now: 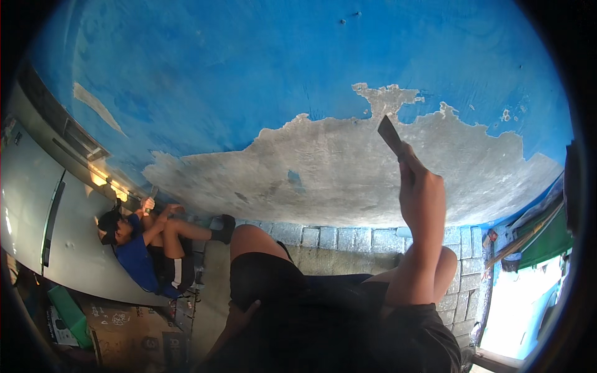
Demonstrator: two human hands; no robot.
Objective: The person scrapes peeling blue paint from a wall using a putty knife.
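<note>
My right hand grips a putty knife, its dark flat blade angled up to the left over the wall, near the edge of the remaining paint. Whether the blade touches the wall cannot be told. The wall wears blue paint above and a broad bare grey plaster patch below, with a ragged border. A small blue fleck remains within the grey. My left hand rests by my left thigh, mostly in shadow; no tool shows in it.
At the left a co-worker in a blue shirt sits close to the wall, holding a scraper-like tool. Behind is a grey refrigerator, with a cardboard box below. Paving blocks line the wall's foot; wooden sticks lean at the right.
</note>
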